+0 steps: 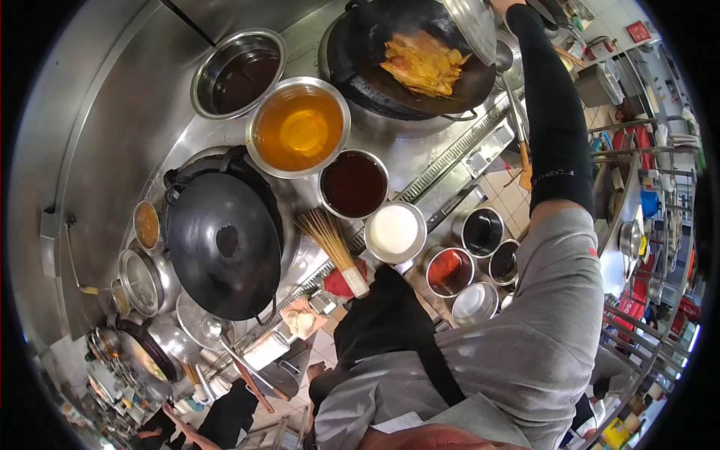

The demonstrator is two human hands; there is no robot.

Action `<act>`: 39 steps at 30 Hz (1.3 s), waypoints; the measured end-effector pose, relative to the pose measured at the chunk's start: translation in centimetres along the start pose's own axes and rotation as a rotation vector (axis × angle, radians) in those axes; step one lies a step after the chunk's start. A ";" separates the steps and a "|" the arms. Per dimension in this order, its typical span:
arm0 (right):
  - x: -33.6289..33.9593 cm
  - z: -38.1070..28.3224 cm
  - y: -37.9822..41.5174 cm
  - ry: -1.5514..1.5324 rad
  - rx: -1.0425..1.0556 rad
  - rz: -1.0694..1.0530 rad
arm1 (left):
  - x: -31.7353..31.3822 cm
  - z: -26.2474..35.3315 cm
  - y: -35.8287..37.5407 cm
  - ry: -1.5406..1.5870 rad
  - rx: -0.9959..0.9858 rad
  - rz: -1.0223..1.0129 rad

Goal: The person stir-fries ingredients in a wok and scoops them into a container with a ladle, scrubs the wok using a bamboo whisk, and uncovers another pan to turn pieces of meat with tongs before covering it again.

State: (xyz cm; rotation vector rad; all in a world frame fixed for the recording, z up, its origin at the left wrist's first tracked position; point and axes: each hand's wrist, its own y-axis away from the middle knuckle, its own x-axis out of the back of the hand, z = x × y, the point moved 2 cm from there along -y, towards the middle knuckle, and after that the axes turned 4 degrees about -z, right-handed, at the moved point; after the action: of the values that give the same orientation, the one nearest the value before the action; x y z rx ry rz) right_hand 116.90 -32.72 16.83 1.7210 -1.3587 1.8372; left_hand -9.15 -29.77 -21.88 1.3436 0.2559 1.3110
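My right arm, in a black sleeve, reaches to the top right. My right hand is partly cut off by the frame's top edge, its fingers at the rim of a tilted silver metal lid. The lid hangs over the right side of a dark wok. Inside that wok lies a broad, golden-yellow piece of food, with faint steam above it. My left hand is low by my side, small and mostly hidden by its sleeve, near the counter's front edge.
A second black wok lies face down at left. Between the woks stand bowls of amber liquid, dark liquid and white stuff, beside a bamboo brush. A ladle is at right. Another person's hand shows lower left.
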 end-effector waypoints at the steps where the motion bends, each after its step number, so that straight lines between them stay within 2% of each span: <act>1: 0.0 -0.6 0.4 -0.006 -0.019 -0.006 | -0.1 -0.1 -0.1 -0.036 -0.035 -0.002; 5: 0.6 -3.3 1.9 -0.098 -0.106 -0.148 | -0.7 -0.7 0.5 0.027 0.053 0.020; 7: 0.3 -4.3 2.4 -0.067 -0.050 -0.126 | -1.2 -1.0 0.9 -0.032 0.050 -0.015; 9: -0.2 -5.3 2.8 -0.047 -0.040 -0.166 | -1.7 -1.3 1.3 0.084 0.138 0.032; 10: -0.9 -5.7 2.6 0.059 -0.022 -0.202 | -1.6 -1.1 1.4 0.098 0.144 0.040; 13: -2.9 -7.7 3.8 0.045 0.006 -0.230 | -1.5 -0.7 1.6 0.113 0.143 0.053; 14: -3.5 -8.9 4.4 0.121 -0.002 -0.242 | -1.3 -0.2 1.7 0.119 0.145 0.056; 15: -4.6 -9.4 5.3 0.046 -0.049 -0.276 | -1.5 -0.2 1.7 0.123 0.148 0.058; 17: -5.4 -11.9 7.6 0.072 0.054 -0.326 | -2.0 -0.1 1.8 0.139 0.151 0.063; 19: -9.6 -11.3 8.5 0.117 0.183 -0.324 | -2.4 0.2 2.1 0.149 0.157 0.073; 21: -12.3 -10.8 9.6 0.086 0.192 -0.242 | -2.4 0.8 2.5 0.163 0.167 0.081; 30: -15.9 -11.6 10.7 0.073 0.100 -0.378 | -3.9 1.8 3.9 0.182 0.192 0.117; 33: -17.4 -10.9 10.2 0.091 0.145 -0.378 | -3.8 2.8 4.0 0.167 0.187 0.132; 36: -17.0 -10.5 10.4 0.103 0.165 -0.268 | -3.7 3.1 4.3 0.179 0.198 0.147; 37: -15.9 -10.6 10.2 0.091 0.140 -0.289 | -3.8 3.0 4.4 0.274 0.260 0.115; 39: -12.6 -9.8 8.5 0.068 0.089 -0.338 | -4.5 2.5 4.3 0.982 0.598 0.182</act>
State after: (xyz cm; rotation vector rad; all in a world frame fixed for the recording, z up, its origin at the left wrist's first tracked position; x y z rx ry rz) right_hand 107.68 -24.77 3.45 1.7840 -0.9053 1.7659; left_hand -11.03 -35.93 -19.99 1.0876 1.3003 2.0826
